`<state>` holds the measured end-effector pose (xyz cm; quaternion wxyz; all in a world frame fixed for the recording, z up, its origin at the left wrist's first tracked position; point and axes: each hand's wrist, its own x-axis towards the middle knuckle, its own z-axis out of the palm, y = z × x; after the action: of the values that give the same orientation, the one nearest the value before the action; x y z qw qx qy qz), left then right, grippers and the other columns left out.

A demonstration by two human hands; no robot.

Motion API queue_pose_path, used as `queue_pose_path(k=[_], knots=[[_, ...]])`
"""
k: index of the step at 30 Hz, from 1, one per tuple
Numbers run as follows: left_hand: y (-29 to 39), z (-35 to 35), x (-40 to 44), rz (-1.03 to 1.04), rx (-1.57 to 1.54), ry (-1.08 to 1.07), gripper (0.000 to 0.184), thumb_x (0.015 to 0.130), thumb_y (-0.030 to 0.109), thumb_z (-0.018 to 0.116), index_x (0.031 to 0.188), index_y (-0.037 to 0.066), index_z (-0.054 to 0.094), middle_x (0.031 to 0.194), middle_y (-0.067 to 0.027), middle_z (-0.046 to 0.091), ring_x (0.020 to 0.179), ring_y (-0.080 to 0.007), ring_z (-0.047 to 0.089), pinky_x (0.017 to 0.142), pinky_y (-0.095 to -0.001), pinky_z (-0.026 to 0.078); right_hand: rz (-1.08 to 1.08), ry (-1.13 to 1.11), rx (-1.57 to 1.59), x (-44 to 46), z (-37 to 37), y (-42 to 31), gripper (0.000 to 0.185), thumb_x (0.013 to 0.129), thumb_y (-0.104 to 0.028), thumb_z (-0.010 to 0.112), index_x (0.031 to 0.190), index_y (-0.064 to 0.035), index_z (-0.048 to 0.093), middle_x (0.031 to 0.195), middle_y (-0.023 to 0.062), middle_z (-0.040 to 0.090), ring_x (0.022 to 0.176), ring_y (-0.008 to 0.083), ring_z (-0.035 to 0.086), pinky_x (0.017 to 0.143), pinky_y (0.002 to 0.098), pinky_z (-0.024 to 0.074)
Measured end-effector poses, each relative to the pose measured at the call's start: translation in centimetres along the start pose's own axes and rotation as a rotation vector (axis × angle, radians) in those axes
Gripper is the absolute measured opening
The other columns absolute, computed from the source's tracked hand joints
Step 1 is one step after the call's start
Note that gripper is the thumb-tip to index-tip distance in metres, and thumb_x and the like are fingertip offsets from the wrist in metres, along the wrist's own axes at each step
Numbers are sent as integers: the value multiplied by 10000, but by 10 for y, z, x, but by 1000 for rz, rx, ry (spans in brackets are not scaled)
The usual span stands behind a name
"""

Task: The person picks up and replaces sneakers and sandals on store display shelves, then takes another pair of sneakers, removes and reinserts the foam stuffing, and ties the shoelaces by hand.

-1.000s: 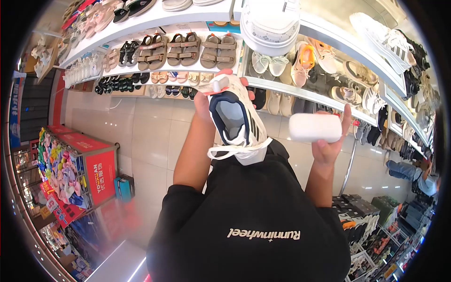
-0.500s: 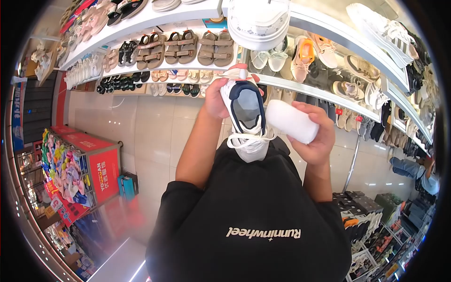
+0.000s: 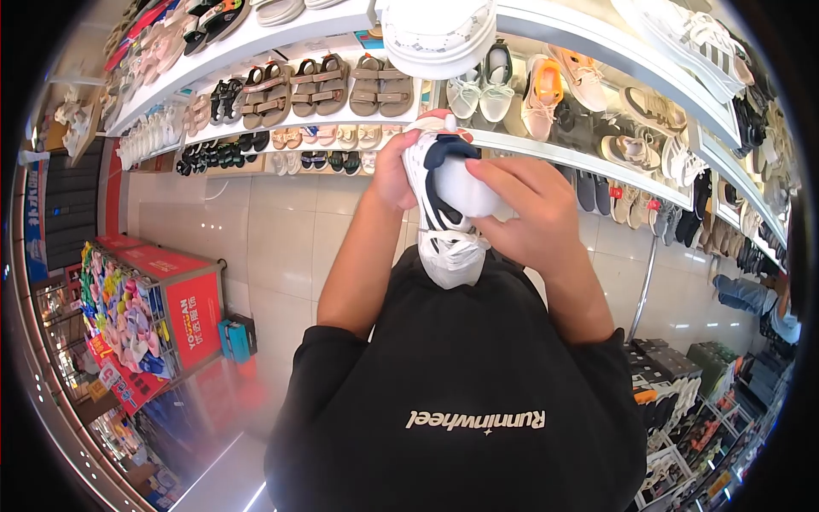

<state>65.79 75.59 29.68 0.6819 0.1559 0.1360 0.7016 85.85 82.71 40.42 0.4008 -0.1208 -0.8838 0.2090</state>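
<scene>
My left hand (image 3: 394,175) grips a white sneaker (image 3: 450,258) with a dark navy collar lining, its fingers around the heel and side. The toe points down toward my chest, and the opening faces up to me. A smooth, rounded white shoe filler (image 3: 465,189) sits partly inside that opening. My right hand (image 3: 536,212) pinches it between thumb and fingers from the right. The sneaker's inside is mostly hidden behind the filler. A small white piece (image 3: 450,124) shows near the heel by my left fingertips; I cannot make out what it is.
Shelves ahead carry brown sandals (image 3: 381,87), pale sneakers (image 3: 495,85) and a large white shoe (image 3: 439,38) close above my hands. To the left stands a red display bin (image 3: 192,311), with a teal box (image 3: 233,340) beside it. Another person (image 3: 751,303) is at the far right.
My right hand has moved left, bringing the white filler from beside the sneaker into its opening. My left hand still holds the sneaker.
</scene>
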Motion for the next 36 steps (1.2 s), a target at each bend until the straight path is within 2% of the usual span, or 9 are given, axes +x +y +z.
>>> queue_pose_path(k=[7, 11, 14, 18, 19, 23, 26, 31, 36], knots=[[-10, -15, 0, -28, -19, 113, 561, 953, 391, 533, 1419, 91, 446, 1305, -260, 622, 1216, -381, 623, 1060, -519, 497, 191, -247, -8, 13, 0, 1, 476, 639, -156, 869, 1086, -101, 715, 929, 95, 700, 740, 267, 699, 615, 345, 572], [-3, -4, -6, 26, 50, 81, 608, 944, 451, 541, 1446, 119, 455, 1369, -269, 574, 1207, -403, 629, 1019, -530, 527, 181, -57, 388, -1, 0, 16, 452, 670, -51, 796, 1102, -36, 663, 960, 120, 646, 967, 254, 691, 829, 338, 591], [0, -12, -8, 23, 31, 95, 619, 939, 493, 557, 1452, 161, 459, 1372, -262, 573, 1152, -487, 641, 929, -596, 561, 256, 472, 1058, -4, 1, 3, 459, 667, 26, 645, 1122, -28, 656, 964, 121, 608, 1057, 237, 662, 882, 337, 564], [-2, -18, -12, -13, -14, 85, 576, 948, 503, 537, 1417, 172, 482, 1350, -245, 595, 1146, -522, 631, 937, -628, 547, 84, -322, 753, -8, -34, 40, 734, 616, -25, 573, 1347, -89, 590, 825, 98, 528, 949, 220, 658, 774, 370, 542], [-3, -16, -13, -18, -8, 94, 573, 950, 505, 529, 1414, 172, 484, 1352, -246, 593, 1146, -523, 631, 945, -628, 543, 166, -718, 426, 6, -46, 29, 831, 619, -83, 629, 1437, -197, 550, 804, 112, 591, 829, 269, 671, 720, 396, 535], [-6, -10, -7, -69, -12, 37, 577, 954, 501, 506, 1420, 160, 484, 1365, -255, 585, 1146, -520, 631, 976, -625, 524, 156, -1089, -231, 23, -26, 18, 786, 696, -181, 712, 1458, -248, 531, 881, 122, 692, 777, 319, 707, 659, 407, 536], [-11, -4, -2, -90, 91, 98, 582, 951, 486, 506, 1428, 153, 479, 1371, -264, 579, 1135, -524, 632, 982, -622, 520, 100, -1183, -344, 38, -19, 6, 844, 683, -228, 717, 1496, -244, 491, 802, 93, 677, 719, 304, 702, 634, 390, 536], [-11, 2, -2, -76, 170, 151, 674, 925, 493, 525, 1448, 74, 454, 1326, -304, 596, 1138, -382, 675, 967, -498, 565, 67, -1317, -440, 49, -9, 1, 867, 724, -309, 720, 1532, -203, 423, 844, 98, 715, 749, 299, 724, 651, 386, 554], [-9, 4, -3, -80, 177, 141, 682, 922, 492, 536, 1459, 82, 449, 1331, -299, 594, 1141, -398, 666, 984, -513, 549, 116, -1290, -365, 48, 1, 3, 853, 723, -319, 723, 1518, -199, 436, 833, 98, 717, 740, 303, 723, 654, 406, 561]])
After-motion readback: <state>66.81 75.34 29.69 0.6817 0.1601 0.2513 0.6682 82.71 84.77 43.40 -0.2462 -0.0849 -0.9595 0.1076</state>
